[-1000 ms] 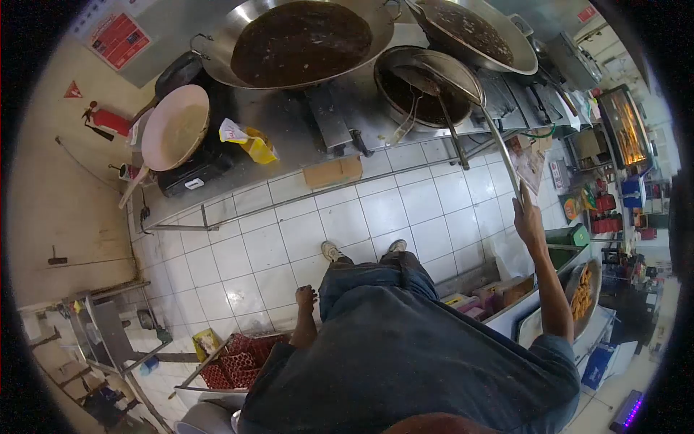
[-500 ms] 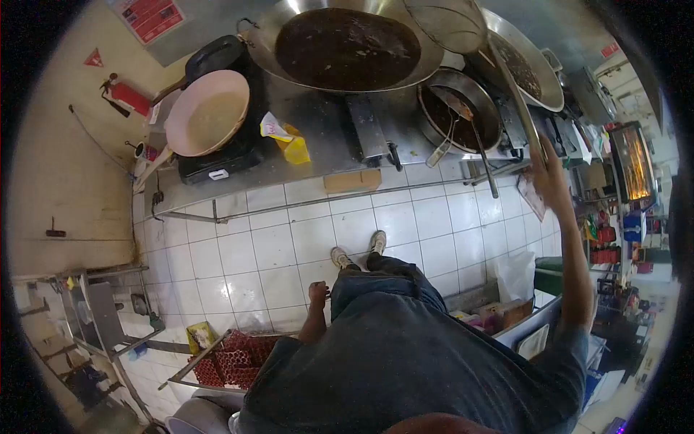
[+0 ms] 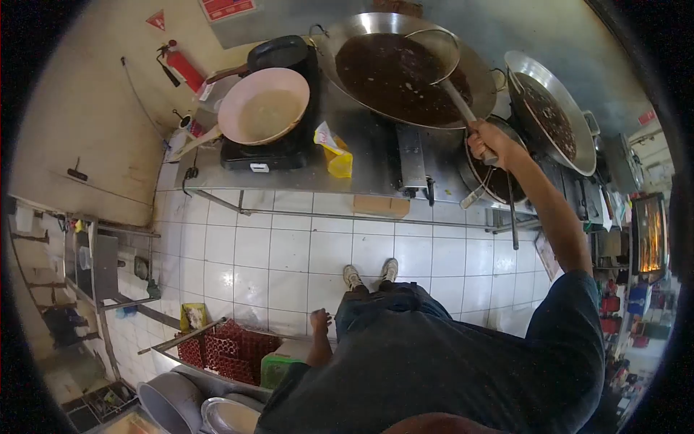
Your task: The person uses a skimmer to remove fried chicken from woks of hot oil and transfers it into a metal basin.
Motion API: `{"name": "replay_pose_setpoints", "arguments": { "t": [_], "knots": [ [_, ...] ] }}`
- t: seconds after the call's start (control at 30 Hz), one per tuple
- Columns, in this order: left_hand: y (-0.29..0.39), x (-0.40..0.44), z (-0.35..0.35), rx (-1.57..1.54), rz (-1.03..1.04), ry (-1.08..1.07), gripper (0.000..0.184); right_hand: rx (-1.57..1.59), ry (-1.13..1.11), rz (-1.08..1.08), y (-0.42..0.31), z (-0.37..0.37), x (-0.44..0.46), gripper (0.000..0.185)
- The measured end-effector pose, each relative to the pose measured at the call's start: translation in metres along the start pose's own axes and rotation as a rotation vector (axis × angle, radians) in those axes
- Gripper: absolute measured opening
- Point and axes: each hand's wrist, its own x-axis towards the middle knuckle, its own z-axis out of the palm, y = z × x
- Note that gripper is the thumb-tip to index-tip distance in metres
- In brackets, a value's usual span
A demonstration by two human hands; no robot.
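Note:
My right hand (image 3: 496, 145) is closed round the handle of a long strainer (image 3: 438, 54), whose round mesh head is over the dark liquid in the large wok (image 3: 343, 36). Beneath that hand is a smaller pot (image 3: 517, 134) of dark liquid with utensils resting in it. My left hand (image 3: 321, 319) hangs low beside my body over the tiled floor, its fingers curled; whether it holds anything is too small to tell. On the counter left of the wok are a yellow packet (image 3: 336, 158) and a pink pan (image 3: 235, 108) on a black stove.
A second wok (image 3: 582, 148) of dark liquid stands at the right. A fire extinguisher (image 3: 185, 69) hangs on the left wall. Below the counter runs a metal rail (image 3: 311, 215) with a cardboard box (image 3: 381, 207) near it. Pots (image 3: 170, 398) sit at the lower left.
My right hand has brought the strainer from the smaller pot up and left to the large wok. The view has shifted, and my left hand stays low by my side.

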Motion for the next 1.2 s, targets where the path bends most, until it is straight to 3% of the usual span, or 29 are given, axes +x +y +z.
{"name": "replay_pose_setpoints", "arguments": {
  "t": [0.13,0.17,0.27,0.3,0.4,0.43,0.57,0.7,0.8,0.93,0.97,1.13,1.2],
  "knots": [
    [-0.023,-0.007,-0.008,-0.086,0.112,-0.116,0.026,0.316,-0.334,0.152,0.005,0.048,-0.001,0.026],
    [-0.018,-0.002,-0.004,-0.021,-0.038,-0.067,0.025,0.464,-0.360,0.149,0.005,0.056,-0.003,0.021],
    [-0.004,-0.017,0.003,0.030,-0.073,-0.019,0.023,0.768,-0.542,0.184,-0.005,0.064,-0.001,0.022],
    [-0.001,-0.019,0.005,0.014,-0.082,-0.018,0.024,0.860,-0.625,0.202,-0.009,0.063,0.001,0.033],
    [0.007,-0.023,0.008,-0.059,-0.061,-0.008,0.025,1.110,-0.744,0.276,-0.020,0.059,0.000,0.040],
    [0.008,-0.023,0.010,-0.110,-0.023,0.001,0.026,1.116,-0.747,0.263,-0.023,0.056,-0.001,0.051],
    [0.020,-0.025,0.015,-0.121,0.020,0.074,0.030,1.067,-0.802,0.203,-0.030,0.037,-0.008,0.046],
    [0.018,-0.027,0.018,-0.131,0.023,0.081,0.032,0.718,-0.643,0.027,-0.042,-0.002,-0.019,0.035],
    [0.014,-0.032,0.019,-0.114,-0.033,0.042,0.033,0.287,-0.271,-0.194,-0.055,-0.023,-0.045,0.035],
    [0.000,-0.041,0.017,0.019,0.072,-0.053,0.032,-0.393,0.240,-0.463,-0.057,-0.035,-0.087,0.030],
    [-0.001,-0.043,0.019,0.037,0.068,-0.033,0.032,-0.438,0.169,-0.429,-0.061,-0.063,-0.073,0.046],
    [0.017,-0.077,0.040,0.114,0.050,0.069,0.030,-1.128,0.498,-0.667,-0.051,-0.149,-0.031,0.059],
    [-0.005,-0.042,0.028,0.145,0.063,-0.033,0.031,-1.260,0.512,-0.728,-0.045,-0.173,-0.015,0.059]
  ]
}}
